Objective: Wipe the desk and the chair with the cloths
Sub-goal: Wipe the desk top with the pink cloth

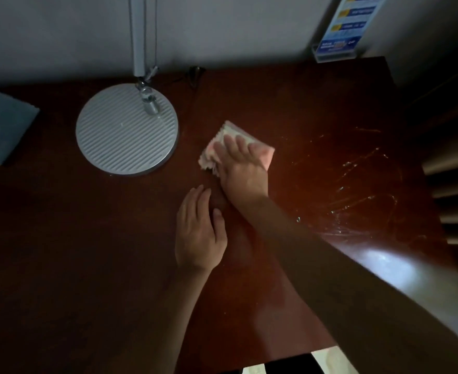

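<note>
Step in hand: wiping the dark red-brown wooden desk (101,252). The right hand (242,168) lies flat, fingers straight and slightly spread, pressing the folded pink-and-white cloth (265,155) onto the desk top at centre, just right of the round ribbed silver lamp base (127,129). The left hand (199,230) rests open on the desk, near side of the cloth, fingers relaxed and close together, holding nothing. Wet streaks (362,182) shine on the right part of the top, so that zone is judged already wiped; the left part shows no such streaks, though the light is low. A second folded grey-blue cloth (3,125) lies at far left, untouched. The slatted wooden chair (454,190) stands beyond the desk's right edge, apparently not yet wiped. Next move calls for: pass the cloth w/ steady flat pressure twd. the lamp base and left part, working round the base. Containers: a clear acrylic holder (333,54) at far right carries a blue printed leaflet (352,20); text unreadable.
</note>
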Motion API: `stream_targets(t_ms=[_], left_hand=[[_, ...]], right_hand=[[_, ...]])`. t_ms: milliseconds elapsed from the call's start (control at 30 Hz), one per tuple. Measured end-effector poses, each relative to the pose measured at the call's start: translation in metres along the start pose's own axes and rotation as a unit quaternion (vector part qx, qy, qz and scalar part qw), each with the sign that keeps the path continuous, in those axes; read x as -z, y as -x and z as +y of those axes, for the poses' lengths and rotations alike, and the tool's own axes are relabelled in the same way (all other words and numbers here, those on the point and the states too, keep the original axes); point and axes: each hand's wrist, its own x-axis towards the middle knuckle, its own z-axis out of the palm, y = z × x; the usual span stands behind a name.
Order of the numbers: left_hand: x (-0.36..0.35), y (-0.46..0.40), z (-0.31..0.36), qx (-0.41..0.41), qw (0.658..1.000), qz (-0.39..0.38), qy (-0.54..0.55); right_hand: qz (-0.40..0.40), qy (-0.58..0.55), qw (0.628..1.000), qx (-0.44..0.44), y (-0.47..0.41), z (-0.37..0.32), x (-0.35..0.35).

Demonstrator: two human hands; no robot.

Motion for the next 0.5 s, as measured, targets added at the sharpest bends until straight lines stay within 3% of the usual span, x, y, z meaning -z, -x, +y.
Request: stream_targets(t_ms=[100,233,300,400,500], left_hand=[[0.0,0.0,-0.001,0.0,1.0,-0.009,-0.008],[0.004,0.0,0.003,0.008,0.999,-0.025,-0.018],[0.004,-0.001,0.002,0.003,0.999,-0.024,-0.025],[0.006,0.0,0.002,0.006,1.0,-0.015,-0.009],[0.005,0.0,0.002,0.011,1.0,-0.016,-0.003]], right_hand=[[0.024,-0.009,0.996,-0.082,0.0,0.029,0.005],[0.068,-0.021,0.982,-0.176,0.068,0.037,0.009],[0.055,-0.008,0.991,-0.121,0.086,0.017,0.001],[0.026,-0.034,0.998,0.034,0.07,-0.015,-0.009],[-0.006,-0.009,0.998,0.058,0.024,0.0,-0.009]])
